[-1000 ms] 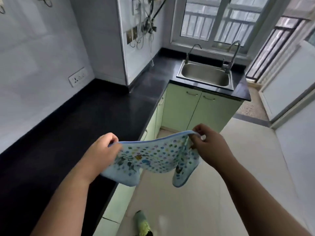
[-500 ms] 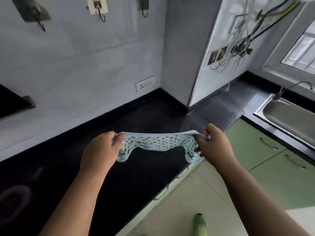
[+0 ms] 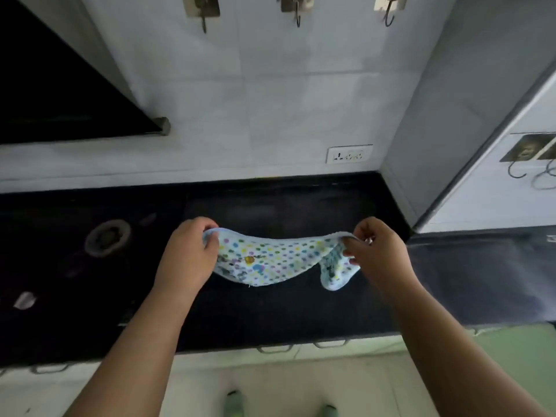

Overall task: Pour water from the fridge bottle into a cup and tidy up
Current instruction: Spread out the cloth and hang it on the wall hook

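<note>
A light blue cloth with coloured dots hangs stretched between my two hands above the black counter. My left hand pinches its left corner. My right hand pinches the right corner, where a fold of the cloth droops down. The cloth sags in the middle and does not touch the counter. No bottle or cup is in view.
A hob burner is set in the counter to the left, under a dark hood. Wall hooks and a socket sit on the tiled wall. A grey pillar stands at the right. Drawer handles line the front edge.
The view has swung left from the sink corner to face the hob wall squarely. Both hands kept hold of the cloth, which is now spread over the counter.
</note>
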`<state>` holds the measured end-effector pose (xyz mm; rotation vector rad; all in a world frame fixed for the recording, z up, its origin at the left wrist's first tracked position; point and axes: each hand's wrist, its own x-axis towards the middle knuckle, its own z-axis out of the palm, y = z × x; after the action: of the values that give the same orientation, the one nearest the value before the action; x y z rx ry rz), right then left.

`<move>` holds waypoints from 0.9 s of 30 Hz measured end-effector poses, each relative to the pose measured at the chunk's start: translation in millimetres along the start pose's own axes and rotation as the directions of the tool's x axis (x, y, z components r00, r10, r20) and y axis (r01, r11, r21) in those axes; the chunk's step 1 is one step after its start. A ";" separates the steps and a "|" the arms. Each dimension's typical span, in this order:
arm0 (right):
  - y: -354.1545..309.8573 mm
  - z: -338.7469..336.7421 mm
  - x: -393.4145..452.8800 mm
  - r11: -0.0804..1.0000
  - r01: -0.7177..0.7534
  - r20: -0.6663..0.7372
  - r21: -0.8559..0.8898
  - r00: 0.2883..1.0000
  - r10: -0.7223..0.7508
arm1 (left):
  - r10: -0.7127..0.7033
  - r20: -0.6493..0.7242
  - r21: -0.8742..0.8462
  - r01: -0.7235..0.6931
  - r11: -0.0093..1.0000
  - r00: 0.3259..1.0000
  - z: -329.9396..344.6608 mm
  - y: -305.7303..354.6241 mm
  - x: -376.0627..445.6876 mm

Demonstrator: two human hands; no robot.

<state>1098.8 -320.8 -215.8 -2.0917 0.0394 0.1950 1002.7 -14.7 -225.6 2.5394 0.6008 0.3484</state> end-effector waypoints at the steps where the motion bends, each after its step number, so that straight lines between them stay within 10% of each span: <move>1: 3.3 -1.6 -0.1 1.000 0.011 0.013 0.013 1.000 -0.011 | 0.030 -0.045 0.028 -0.028 0.999 0.999 0.5 -1.4 -7.4; 12: -1.7 -23.9 12.4 0.988 0.109 -0.093 0.110 0.991 -0.099 | 0.109 -0.238 0.243 -0.049 0.969 0.965 -0.9 4.8 -4.2; 20: 20.6 44.8 106.8 0.942 0.237 0.216 -0.237 0.958 -0.187 | -0.006 0.118 0.197 -0.017 0.980 0.993 90.8 -29.8 89.4; 27: 102.7 112.4 110.1 0.809 0.226 0.452 -0.542 0.890 0.054 | -0.123 0.516 0.243 -0.007 0.970 0.848 209.2 -37.8 23.6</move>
<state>1182.5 -270.1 -376.3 -2.6000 -0.4571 0.7103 1083.4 -60.6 -418.3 2.6613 0.5192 -0.4698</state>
